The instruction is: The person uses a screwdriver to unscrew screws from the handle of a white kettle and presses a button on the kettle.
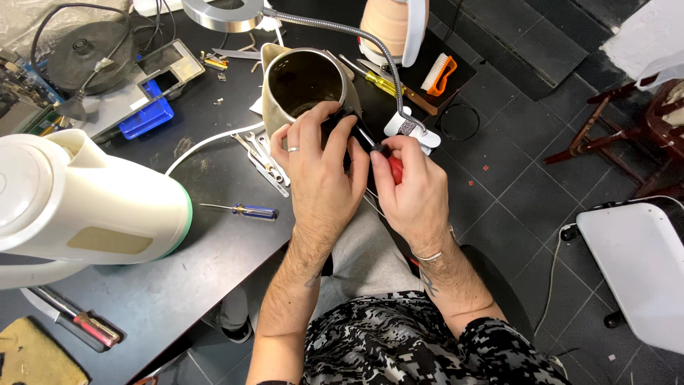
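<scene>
gripping the dark handle part of a beige metal kettle (303, 82), the left hand (320, 167) is curled closed around it at the near edge of the tabletop (178, 285), a ring on one finger. the kettle lies tilted with its open mouth facing up toward the camera, just past the fingers. the right hand (410, 189) is closed around a red-handled screwdriver (381, 153), whose shaft angles up and left to the kettle's handle, right beside the left hand's fingertips.

a gooseneck lamp (221, 11) arches over the kettle, its flexible neck running down to a white clamp (413, 132) that sits touching close to the right hand's knuckles and crowds that side. a large white kettle (85, 203) lies on its side at the left, filling much of the tabletop. between it and the left hand lie a blue-handled screwdriver (246, 210) and a few small wrenches (267, 160). farther back sit a blue box (146, 117), a round black kettle base (89, 53), an orange brush (438, 75) and a yellow-handled screwdriver (381, 82). a white chair (634, 264) stands on the tiled floor at the right.
</scene>
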